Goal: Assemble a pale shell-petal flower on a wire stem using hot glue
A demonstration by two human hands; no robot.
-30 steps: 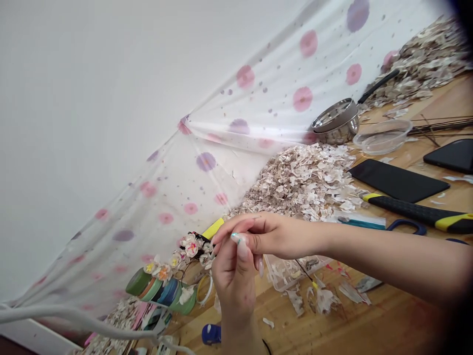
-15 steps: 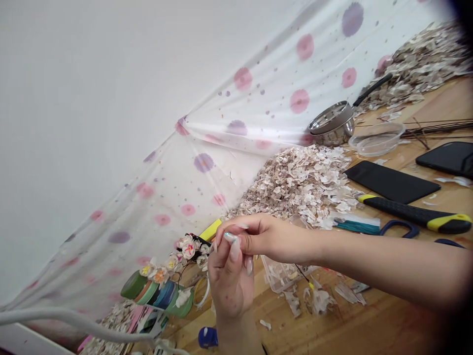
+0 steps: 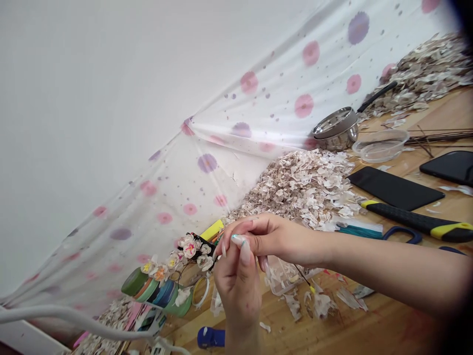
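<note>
Head view, left to right: one cluster of pale flowers (image 3: 190, 246), too crowded to count, at lower centre-left; two hands, left hand (image 3: 236, 288) and right hand (image 3: 277, 241), meet beside it, fingers (image 3: 245, 254) pinched together, whether grasping anything I cannot tell; rightward, two black slabs (image 3: 397, 188) on the worktop (image 3: 303, 340).

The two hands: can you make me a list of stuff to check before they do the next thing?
1. Hands together: ok. The left hand and right hand meet, fingers curled in.
2. Something between the fingers: cannot tell. The fingers would cover it.
3. Black and yellow handle apart from the right arm: ok. It lies past the arm, with a gap.
4. Tidy table: not ok. White scraps are scattered on it.
5. Flowers apart from the left hand: cannot tell. They look close, partly behind the fingers.
</note>
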